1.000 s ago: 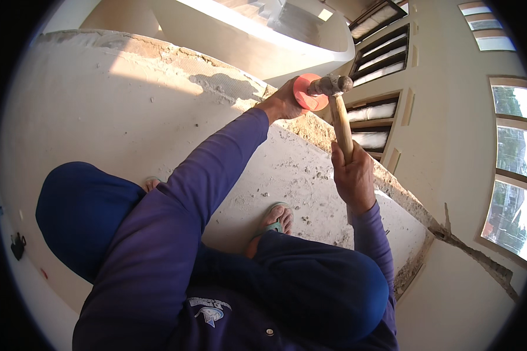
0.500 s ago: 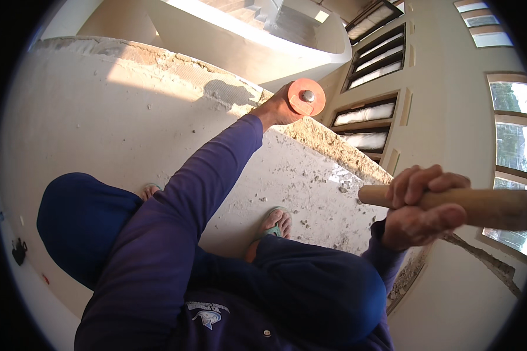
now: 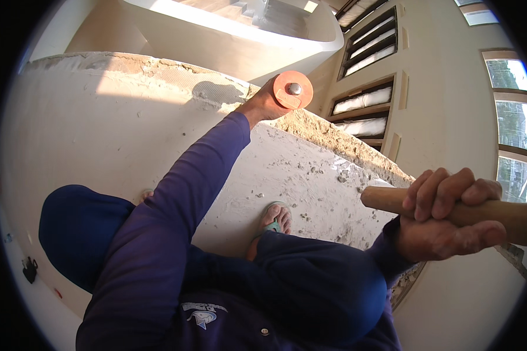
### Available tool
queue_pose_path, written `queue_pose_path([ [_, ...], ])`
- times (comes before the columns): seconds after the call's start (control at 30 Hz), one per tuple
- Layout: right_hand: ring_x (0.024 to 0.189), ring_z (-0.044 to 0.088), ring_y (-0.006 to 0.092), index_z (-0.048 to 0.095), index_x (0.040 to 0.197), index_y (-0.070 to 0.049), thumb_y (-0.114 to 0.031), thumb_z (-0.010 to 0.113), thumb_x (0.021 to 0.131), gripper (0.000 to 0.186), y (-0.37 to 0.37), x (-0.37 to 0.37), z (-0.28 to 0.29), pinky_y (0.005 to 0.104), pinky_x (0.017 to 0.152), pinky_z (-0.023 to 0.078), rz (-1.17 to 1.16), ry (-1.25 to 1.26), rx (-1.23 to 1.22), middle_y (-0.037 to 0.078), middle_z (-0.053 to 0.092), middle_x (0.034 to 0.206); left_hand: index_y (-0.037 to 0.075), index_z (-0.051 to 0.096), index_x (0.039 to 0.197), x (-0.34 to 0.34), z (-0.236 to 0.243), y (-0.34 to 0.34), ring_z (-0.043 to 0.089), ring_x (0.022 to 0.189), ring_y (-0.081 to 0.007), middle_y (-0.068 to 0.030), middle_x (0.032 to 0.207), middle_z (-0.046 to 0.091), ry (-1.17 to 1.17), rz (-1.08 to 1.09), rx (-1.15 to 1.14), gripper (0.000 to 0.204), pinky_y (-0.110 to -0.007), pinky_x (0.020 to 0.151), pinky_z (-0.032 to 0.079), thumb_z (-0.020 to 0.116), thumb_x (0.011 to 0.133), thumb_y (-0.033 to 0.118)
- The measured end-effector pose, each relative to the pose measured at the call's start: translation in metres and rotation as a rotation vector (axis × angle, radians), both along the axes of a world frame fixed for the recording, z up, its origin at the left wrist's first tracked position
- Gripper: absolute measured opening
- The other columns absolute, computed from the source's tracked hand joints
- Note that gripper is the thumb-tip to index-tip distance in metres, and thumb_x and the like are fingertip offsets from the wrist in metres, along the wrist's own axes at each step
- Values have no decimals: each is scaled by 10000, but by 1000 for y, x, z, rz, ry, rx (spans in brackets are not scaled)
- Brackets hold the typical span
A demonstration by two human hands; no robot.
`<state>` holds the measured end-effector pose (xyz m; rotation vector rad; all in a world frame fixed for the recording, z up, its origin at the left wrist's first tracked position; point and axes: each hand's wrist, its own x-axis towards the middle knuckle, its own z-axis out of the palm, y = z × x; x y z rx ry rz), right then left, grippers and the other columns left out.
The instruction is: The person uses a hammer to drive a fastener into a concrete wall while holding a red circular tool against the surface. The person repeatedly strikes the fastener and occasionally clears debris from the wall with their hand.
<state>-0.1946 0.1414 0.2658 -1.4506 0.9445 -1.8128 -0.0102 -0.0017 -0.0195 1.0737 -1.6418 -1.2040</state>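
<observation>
At the broken floor edge, my left hand [image 3: 262,106] is closed round a chisel [image 3: 294,89], seen end-on with a round metal head and an orange-red disc guard. The guard hides the chisel's shaft and tip. My right hand [image 3: 450,213], at the right, wraps round the thick wooden handle of a hammer [image 3: 383,199]. The handle's butt end points left, toward the middle. A dark part at the right rim is mostly cut off, so the hammer's head cannot be made out.
Rough broken plaster [image 3: 333,139] runs along the edge of the pale slab [image 3: 146,126], with loose crumbs scattered near my sandalled foot [image 3: 277,216]. Beyond the edge stand a curved white wall [image 3: 228,50] and slatted openings [image 3: 363,105]. A small black object [image 3: 29,269] lies far left.
My right hand has moved right and slightly down with the hammer. My left hand keeps its grip on the chisel at the edge, and the view has shifted a little.
</observation>
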Motion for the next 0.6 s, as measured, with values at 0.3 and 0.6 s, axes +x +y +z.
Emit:
queue_pose_path([
  [0.3,492,581,220,600,870,27,-358,705,987,415,-5,-27,-131,387,510,467,73,870,686,111,566,581,71,592,1262,4,13,6,622,1056,-175,-65,1172,667,0,-64,134,404,-303,943,523,751,896,130],
  [0.6,385,454,80,530,865,-38,-262,780,935,343,121,-84,-235,263,347,384,139,70,1308,-12,505,559,87,598,833,37,8,-7,514,761,-97,28,759,564,378,-88,284,227,-276,703,446,732,971,207],
])
